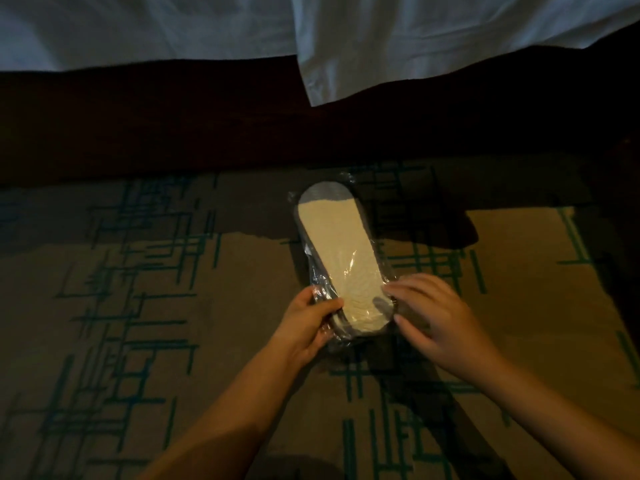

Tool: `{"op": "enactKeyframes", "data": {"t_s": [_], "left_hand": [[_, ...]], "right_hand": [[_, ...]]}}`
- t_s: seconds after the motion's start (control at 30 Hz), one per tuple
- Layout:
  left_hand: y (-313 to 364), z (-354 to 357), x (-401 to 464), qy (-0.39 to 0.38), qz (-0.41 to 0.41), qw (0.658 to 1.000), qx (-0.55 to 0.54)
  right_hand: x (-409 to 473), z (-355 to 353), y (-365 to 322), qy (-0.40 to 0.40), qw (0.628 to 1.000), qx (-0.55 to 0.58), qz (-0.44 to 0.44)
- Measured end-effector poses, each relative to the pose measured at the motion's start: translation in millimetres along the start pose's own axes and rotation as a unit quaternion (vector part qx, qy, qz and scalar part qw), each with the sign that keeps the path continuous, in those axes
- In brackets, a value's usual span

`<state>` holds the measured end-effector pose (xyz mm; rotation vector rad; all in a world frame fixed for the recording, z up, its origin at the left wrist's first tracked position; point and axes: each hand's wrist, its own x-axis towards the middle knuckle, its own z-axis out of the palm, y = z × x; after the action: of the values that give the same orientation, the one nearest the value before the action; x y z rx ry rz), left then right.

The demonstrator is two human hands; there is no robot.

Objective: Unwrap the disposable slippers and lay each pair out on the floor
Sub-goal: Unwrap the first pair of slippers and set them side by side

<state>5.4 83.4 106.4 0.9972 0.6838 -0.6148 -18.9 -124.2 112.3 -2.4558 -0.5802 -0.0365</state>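
Observation:
A pair of disposable slippers (341, 251), sealed in clear plastic wrap, lies sole-up on the carpet at the middle of the view. The sole is pale cream with a grey rim. My left hand (308, 327) grips the near left corner of the pack, thumb on top of the plastic. My right hand (436, 317) rests at the near right edge, fingers spread, with the fingertips touching the wrap. The pack's far end points toward the bed.
The floor is brown carpet (138, 306) with teal line patterns. A dark bed base (173, 126) runs across the view beyond the pack, with white bedding (381, 46) hanging over it. A dark shadow falls at the right edge.

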Motion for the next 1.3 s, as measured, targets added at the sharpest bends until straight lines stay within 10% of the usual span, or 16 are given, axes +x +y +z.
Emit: {"op": "enactKeyframes", "data": {"t_s": [0.17,0.7,1.0,1.17,1.3], "left_hand": [[-10,-16,1,0.040,0.043,0.998,-0.026],[-6,-20,6,0.050,0.117,0.991,-0.049],[9,-32,7,0.046,0.065,0.981,-0.176],[-2,-26,5,0.067,0.077,0.975,-0.199],[-11,-19,5,0.063,0.088,0.973,-0.202]], "right_hand": [[11,14,-2,-0.097,0.995,-0.036,0.002],[26,13,-8,0.039,0.995,-0.087,-0.009],[10,9,4,0.007,0.970,-0.169,-0.177],[19,18,-21,-0.054,0.988,-0.003,0.143],[30,30,-36,-0.011,0.890,0.314,0.330]]}}
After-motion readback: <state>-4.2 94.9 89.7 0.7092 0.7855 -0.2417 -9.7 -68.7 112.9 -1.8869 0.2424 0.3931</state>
